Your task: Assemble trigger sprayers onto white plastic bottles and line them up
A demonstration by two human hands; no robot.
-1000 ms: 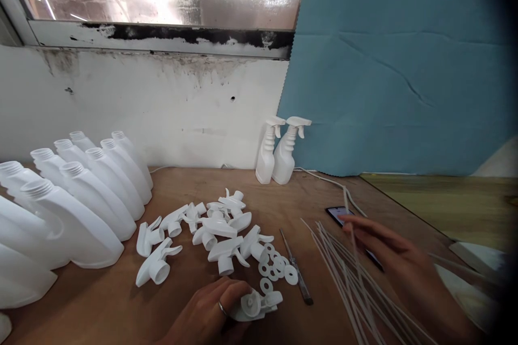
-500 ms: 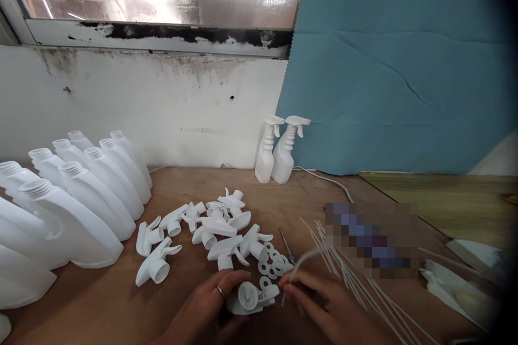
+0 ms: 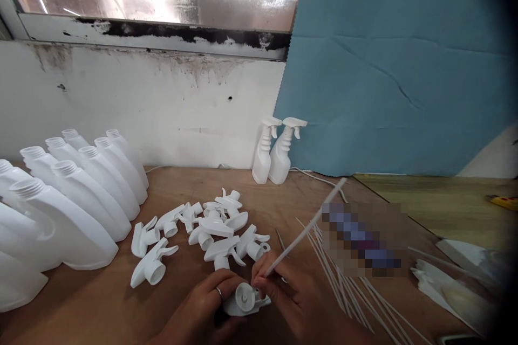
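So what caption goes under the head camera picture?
Left hand steadies a white trigger sprayer head while right hand holds a thin dip tube to it.

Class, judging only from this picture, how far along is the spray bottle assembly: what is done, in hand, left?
Done: two assembled spray bottles by the wall. In hand: the left hand holds a trigger head; the right hand holds a dip tube at it. Left: loose trigger heads, spare tubes, uncapped bottles.
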